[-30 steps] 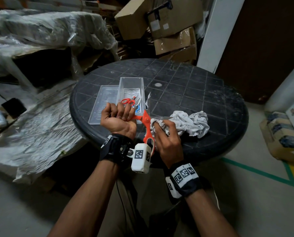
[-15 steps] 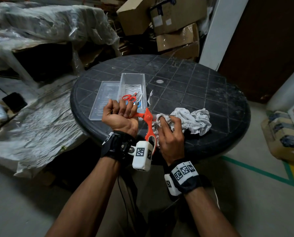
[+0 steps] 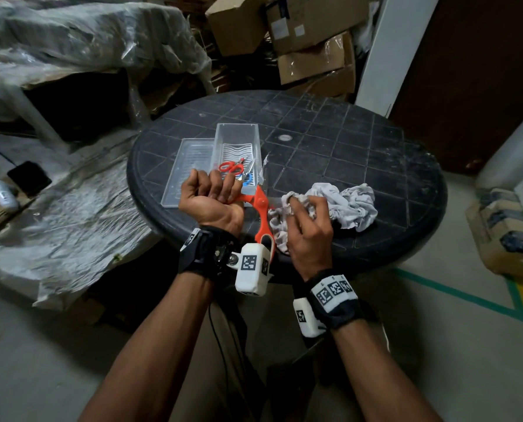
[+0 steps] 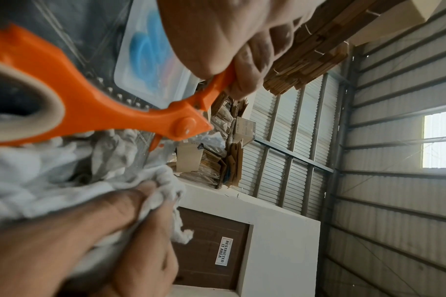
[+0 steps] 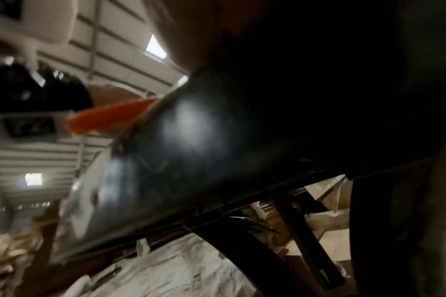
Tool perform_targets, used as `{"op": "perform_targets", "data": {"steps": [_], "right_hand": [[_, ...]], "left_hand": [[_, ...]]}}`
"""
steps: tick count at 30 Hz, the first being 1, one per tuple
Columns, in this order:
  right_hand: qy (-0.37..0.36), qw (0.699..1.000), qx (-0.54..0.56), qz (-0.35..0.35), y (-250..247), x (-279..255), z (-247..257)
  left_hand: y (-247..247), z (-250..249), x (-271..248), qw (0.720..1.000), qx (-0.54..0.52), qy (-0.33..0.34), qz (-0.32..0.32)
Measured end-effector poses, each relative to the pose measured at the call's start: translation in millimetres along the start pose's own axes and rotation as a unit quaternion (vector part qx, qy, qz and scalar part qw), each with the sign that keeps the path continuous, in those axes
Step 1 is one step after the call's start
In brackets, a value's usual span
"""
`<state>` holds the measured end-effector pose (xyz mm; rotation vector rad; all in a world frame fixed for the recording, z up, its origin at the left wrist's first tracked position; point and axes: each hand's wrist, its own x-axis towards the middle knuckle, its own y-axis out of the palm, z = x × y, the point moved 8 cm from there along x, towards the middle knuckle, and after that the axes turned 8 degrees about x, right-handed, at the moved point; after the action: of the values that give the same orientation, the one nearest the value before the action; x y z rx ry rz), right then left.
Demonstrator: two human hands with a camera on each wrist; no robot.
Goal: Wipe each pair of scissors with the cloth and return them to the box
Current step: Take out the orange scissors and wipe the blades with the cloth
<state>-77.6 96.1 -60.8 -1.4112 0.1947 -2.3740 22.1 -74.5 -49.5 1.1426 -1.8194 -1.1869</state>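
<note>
Now: left hand [image 3: 211, 199] fingers curl round orange scissors [image 3: 261, 205] handle; right hand [image 3: 307, 226] seemingly bunches cloth [image 3: 345, 205]

Blurred dark table edge [image 5: 191, 140], orange scissors handle [image 5: 107, 118] above it, white sheeting [image 5: 178, 271] below

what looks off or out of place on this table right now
Little stands out. The box lid lies flat beside the clear box, and a small torn scrap sits by the box's right wall. The dark table looks scuffed and dusty.

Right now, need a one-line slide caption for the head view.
Left hand grips orange scissors while right hand wipes them with white cloth.
</note>
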Motion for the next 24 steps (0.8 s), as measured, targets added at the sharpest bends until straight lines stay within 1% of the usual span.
{"op": "perform_targets", "data": {"steps": [2, 4, 8, 9, 12, 16, 21, 24], "right_hand": [[0.024, 0.999, 0.020, -0.015, -5.6, 5.7, 1.4], [0.033, 0.998, 0.033, -0.028, -12.6, 11.8, 6.8], [0.074, 0.990, 0.071, -0.094, -29.3, 27.1, 15.8], [0.078, 0.989, 0.081, -0.099, -30.3, 31.2, 19.3], [0.068, 0.992, 0.082, -0.065, -24.8, 36.7, 29.4], [0.065, 0.995, 0.068, -0.020, -13.8, 30.3, 33.1], [0.040, 0.998, 0.047, -0.010, -11.5, 39.0, 33.4], [0.024, 0.999, 0.040, -0.009, -5.5, 62.6, 25.3]], "left_hand": [[-2.1, -3.7, 1.8, 1.000, 0.003, 0.003, -0.002], [-2.2, -7.6, 4.3, 1.000, -0.001, 0.003, -0.002], [4.2, -12.5, 3.7, 1.000, -0.010, 0.003, 0.005], [7.6, -13.2, 2.9, 1.000, -0.013, 0.004, 0.005], [17.5, -13.8, 1.9, 1.000, -0.022, 0.005, 0.005], [27.0, -15.1, 3.9, 1.000, -0.028, 0.010, 0.006], [34.9, -12.8, 9.6, 0.999, -0.031, 0.008, 0.006], [44.6, -10.2, 25.4, 0.999, -0.035, 0.001, -0.002]]}}
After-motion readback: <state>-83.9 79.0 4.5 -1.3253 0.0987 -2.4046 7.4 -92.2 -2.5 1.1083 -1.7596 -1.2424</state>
